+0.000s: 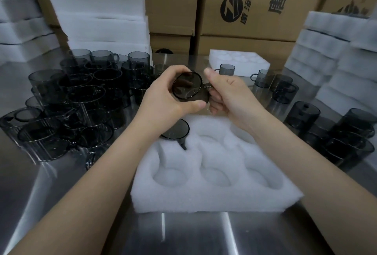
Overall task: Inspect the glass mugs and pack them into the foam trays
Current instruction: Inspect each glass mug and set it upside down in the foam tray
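Here, a smoky glass mug (pixel 187 86) is held on its side above the foam tray (pixel 214 199), one round end turned toward the camera, presumably so that flaws can be checked before packing. Its body is gripped by the left hand (pixel 163 99) and its handle is pinched by the right hand (pixel 230 95), so that both hands can turn it. A packed mug (pixel 175 129) is already seated in the tray's far-left pocket, while waiting mugs (pixel 71 102) are crowded on the surface (pixel 193 234) nearby.
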{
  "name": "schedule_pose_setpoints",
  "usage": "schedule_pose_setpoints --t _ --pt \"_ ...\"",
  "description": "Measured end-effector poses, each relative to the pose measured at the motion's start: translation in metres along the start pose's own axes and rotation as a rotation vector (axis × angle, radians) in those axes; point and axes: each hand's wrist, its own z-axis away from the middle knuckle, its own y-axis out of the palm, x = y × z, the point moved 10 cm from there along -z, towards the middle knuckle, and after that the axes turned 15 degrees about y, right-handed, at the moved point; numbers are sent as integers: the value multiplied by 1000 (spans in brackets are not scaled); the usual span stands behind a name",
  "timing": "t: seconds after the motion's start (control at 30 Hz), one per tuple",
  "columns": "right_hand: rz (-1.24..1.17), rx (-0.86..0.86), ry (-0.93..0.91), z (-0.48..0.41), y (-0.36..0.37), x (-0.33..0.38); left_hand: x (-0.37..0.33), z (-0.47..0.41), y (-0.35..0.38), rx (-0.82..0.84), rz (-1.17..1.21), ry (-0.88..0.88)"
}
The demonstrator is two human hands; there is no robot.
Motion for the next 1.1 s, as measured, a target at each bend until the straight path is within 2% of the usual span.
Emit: schedule_pose_setpoints --t 0.2,0.3,0.57,0.67,0.73,0.8,0.9,0.97,1.1 --pt "153 -164 -264 18 -6 22 3 0 -8 -75 -24 -35" --pt "221 -230 -338 23 -7 29 4 0 -7 -56 -34 -47" --pt "324 -114 -369 28 4 35 13 2 -12 -127 178 -99" --pt "258 -128 -340 27 2 34 19 4 -18 -207 270 -113" --pt "167 -75 -238 20 2 25 21 5 -17 -221 320 -118" --pt "87 88 -115 13 10 13 22 6 -13 -197 378 -116" --pt "44 247 -105 12 18 10 17 4 -5 -95 334 -69" --pt "40 235 -135 13 16 11 7 2 0 -21 216 3" --pt "63 91 -166 13 8 12 -8 -1 8 76 57 96"
